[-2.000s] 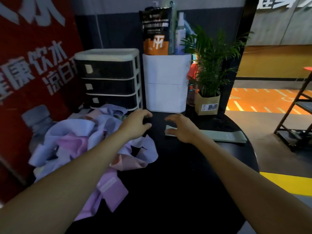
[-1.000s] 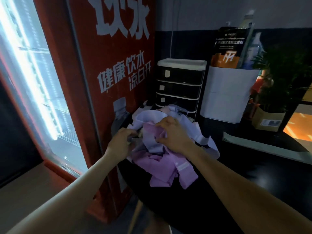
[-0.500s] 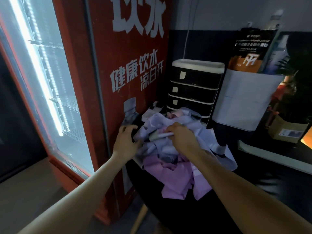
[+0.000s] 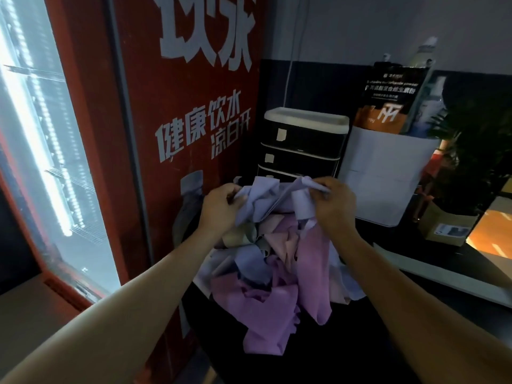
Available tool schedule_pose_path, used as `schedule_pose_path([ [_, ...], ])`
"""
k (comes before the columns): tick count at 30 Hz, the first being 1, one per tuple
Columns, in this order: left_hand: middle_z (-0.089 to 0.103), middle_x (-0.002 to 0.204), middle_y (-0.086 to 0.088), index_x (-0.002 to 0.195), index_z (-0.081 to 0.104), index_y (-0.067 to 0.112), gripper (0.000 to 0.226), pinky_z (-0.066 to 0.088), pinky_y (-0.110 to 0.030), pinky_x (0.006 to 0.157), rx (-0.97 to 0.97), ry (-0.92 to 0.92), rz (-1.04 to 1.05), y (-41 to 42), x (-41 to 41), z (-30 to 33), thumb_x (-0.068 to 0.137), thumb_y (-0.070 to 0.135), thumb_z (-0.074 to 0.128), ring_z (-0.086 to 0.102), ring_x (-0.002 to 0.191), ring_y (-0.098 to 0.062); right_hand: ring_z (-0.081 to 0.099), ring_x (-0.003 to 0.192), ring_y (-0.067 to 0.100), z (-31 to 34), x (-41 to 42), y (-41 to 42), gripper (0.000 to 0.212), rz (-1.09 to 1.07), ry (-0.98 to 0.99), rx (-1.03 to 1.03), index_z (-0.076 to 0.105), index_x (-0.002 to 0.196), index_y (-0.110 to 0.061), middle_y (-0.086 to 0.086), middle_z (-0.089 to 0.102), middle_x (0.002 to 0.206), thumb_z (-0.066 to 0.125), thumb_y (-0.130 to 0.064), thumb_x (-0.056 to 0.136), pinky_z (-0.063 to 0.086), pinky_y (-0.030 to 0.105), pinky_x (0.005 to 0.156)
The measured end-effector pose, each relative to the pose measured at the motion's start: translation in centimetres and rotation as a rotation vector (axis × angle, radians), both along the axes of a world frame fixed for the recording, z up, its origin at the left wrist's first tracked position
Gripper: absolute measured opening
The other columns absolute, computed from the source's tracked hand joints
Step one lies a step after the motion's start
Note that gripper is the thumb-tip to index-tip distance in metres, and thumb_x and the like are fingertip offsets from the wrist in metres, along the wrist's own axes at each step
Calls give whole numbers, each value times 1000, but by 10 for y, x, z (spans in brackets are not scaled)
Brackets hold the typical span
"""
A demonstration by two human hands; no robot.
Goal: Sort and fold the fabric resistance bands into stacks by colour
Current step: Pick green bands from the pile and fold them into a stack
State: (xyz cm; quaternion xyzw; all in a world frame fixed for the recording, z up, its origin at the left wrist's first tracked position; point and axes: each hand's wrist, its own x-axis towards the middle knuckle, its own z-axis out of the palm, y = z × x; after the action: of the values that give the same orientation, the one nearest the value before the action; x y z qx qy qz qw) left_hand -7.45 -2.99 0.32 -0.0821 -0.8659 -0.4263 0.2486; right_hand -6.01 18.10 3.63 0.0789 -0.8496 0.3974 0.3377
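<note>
Both hands are raised over a heap of bands (image 4: pixel 266 275) that lies on the black desk (image 4: pixel 388 314) at the 6 o'clock part of the view. The left hand (image 4: pixel 221 209) has its fingers curled round one end of a pale lilac band (image 4: pixel 259 200). The right hand (image 4: pixel 333 209) pinches the other end of the same band between thumb and fingers, so the cloth hangs crumpled between the two hands, lifted just above the heap. The heap mixes lilac, purple, pink and greyish-green bands in a tangle, and some purple ones spill toward the near edge of the desk.

At 12 o'clock behind the hands stands a black drawer unit (image 4: pixel 302 146) with a white top. A white box (image 4: pixel 388 176) stands beside it at 2 o'clock, with a plant (image 4: pixel 476 151) farther right. A red cooler (image 4: pixel 171 106) with white lettering fills the 10 o'clock side. A long flat greenish band (image 4: pixel 443 275) lies on the desk at 4 o'clock, well apart from the heap.
</note>
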Motion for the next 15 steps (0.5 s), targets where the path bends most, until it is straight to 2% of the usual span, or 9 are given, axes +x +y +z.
schedule_pose_path([
  [3, 59, 79, -3, 89, 64, 8, 13, 36, -25, 63, 21, 15, -87, 20, -4, 4, 93, 14, 54, 51, 70, -12, 50, 77, 15, -5, -5, 9, 19, -51, -29, -132, 61, 107, -1, 10, 62, 94, 55, -3, 89, 35, 2, 55],
  [5, 60, 81, 3, 91, 65, 12, 12, 36, -26, 66, -22, -22, -189, 34, -1, -3, 94, 15, 54, 53, 74, -8, 52, 89, 18, -17, -8, 11, 34, -38, -136, -156, 54, 120, -6, 7, 55, 107, 55, -2, 86, 37, 10, 63],
  [7, 66, 96, -4, 105, 66, 8, 20, 43, -27, 75, -127, -93, -284, 44, 6, -14, 94, 20, 55, 59, 88, -14, 51, 106, 29, -33, -14, 11, 44, 14, -231, 36, 53, 126, -9, 13, 49, 119, 58, -11, 82, 35, 20, 78],
  [9, 67, 107, -13, 112, 65, 4, 32, 49, -36, 83, -228, -107, -343, 47, 8, -24, 91, 25, 53, 62, 98, -24, 44, 117, 35, -39, -15, 6, 56, 66, -294, 196, 54, 128, -11, 15, 44, 127, 55, -32, 75, 31, 23, 85],
  [10, 67, 111, -14, 114, 64, 4, 33, 49, -34, 86, -237, -110, -356, 45, 9, -25, 91, 23, 52, 61, 101, -26, 40, 121, 34, -38, -13, 2, 67, 86, -307, 218, 52, 131, -15, 12, 40, 133, 49, -45, 70, 32, 28, 91],
  [12, 65, 115, -10, 118, 63, 5, 31, 43, -16, 87, -242, -94, -355, 36, 10, -23, 92, 15, 49, 59, 105, -20, 34, 128, 29, -34, -10, -7, 82, 125, -312, 245, 47, 135, -29, 4, 31, 143, 32, -63, 62, 27, 35, 103],
  [13, 64, 114, -7, 117, 63, 5, 31, 39, -7, 84, -235, -69, -360, 30, 9, -22, 91, 12, 47, 59, 103, -16, 30, 131, 28, -33, -8, -11, 78, 143, -313, 283, 45, 136, -35, 0, 27, 147, 32, -66, 65, 24, 39, 108],
  [15, 65, 114, -4, 113, 65, 6, 27, 38, -3, 82, -168, -82, -326, 17, 9, -20, 92, 6, 48, 57, 101, -8, 20, 136, 30, -35, -8, -16, 57, 150, -348, 430, 43, 135, -43, -7, 20, 152, 45, -62, 81, 18, 45, 112],
])
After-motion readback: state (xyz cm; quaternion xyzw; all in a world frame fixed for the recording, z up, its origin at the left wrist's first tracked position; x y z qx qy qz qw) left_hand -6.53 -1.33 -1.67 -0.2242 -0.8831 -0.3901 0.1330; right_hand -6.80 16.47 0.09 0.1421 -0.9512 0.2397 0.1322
